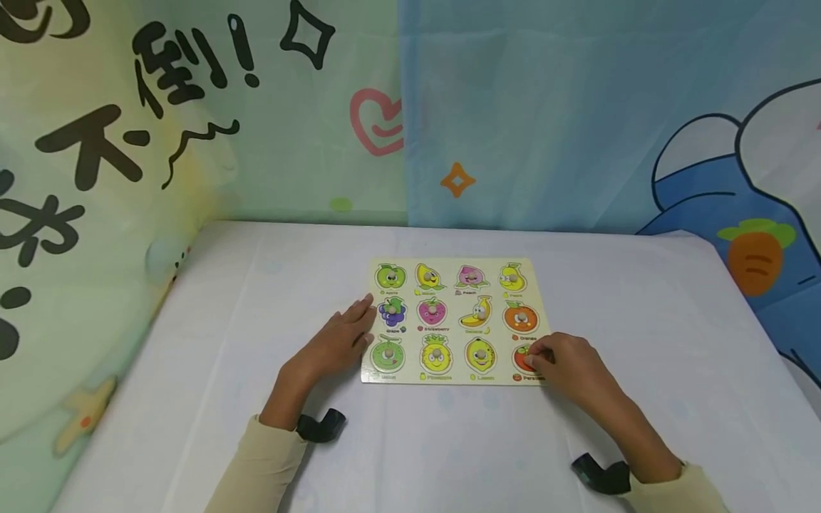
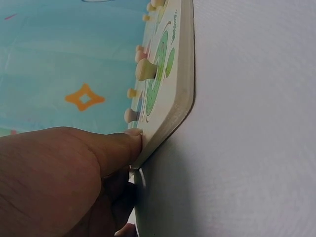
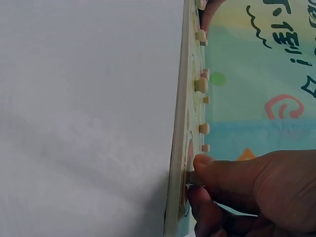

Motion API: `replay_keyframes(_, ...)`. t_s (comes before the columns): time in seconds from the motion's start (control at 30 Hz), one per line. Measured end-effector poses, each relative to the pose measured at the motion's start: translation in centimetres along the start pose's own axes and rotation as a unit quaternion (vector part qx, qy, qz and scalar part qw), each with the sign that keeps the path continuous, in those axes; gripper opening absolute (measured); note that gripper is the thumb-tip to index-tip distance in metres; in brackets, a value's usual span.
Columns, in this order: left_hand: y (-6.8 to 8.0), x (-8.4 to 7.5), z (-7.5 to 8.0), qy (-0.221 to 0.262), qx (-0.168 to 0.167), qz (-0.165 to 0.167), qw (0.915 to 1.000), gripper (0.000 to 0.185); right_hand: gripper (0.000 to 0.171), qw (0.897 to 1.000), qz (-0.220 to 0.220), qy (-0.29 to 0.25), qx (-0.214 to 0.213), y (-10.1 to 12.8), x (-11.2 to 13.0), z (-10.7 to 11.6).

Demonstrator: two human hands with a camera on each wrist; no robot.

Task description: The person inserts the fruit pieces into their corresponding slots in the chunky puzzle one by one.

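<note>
The right hand (image 1: 571, 367) pinches the small wooden peg of the red fruit piece (image 1: 524, 358) in the near right corner of the flat wooden fruit puzzle board (image 1: 454, 322). The left hand (image 1: 336, 342), fingers straight, braces the board's left edge, seemingly steadying it. White tablecloth (image 1: 641, 299) lies open around the board.

White cloth over the counter (image 1: 192, 370), kinda wrinkly. Behind it a cartoon backdrop (image 1: 551, 121): black brush lettering (image 1: 83, 149), pink heart (image 1: 375, 121), orange diamond (image 1: 457, 179), and a carrot (image 1: 757, 256) on the right.
</note>
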State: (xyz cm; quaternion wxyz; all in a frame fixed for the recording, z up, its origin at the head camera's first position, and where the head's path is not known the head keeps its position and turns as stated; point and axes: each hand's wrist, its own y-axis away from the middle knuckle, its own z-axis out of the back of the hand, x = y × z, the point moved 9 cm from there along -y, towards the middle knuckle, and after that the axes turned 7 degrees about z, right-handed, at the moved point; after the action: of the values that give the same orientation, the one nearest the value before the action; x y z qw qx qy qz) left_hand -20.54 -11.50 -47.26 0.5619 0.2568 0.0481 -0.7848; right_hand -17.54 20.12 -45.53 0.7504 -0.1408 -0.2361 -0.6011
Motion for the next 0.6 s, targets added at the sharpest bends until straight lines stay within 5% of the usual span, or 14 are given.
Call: replay_keyframes(0.6, -0.27, -0.31, -0.2, -0.018, -0.002, 0.026, 0.9995, 0.056, 0.011, 1.0, 0.022, -0.016, 0.007, 0.05, -0.43, -0.22)
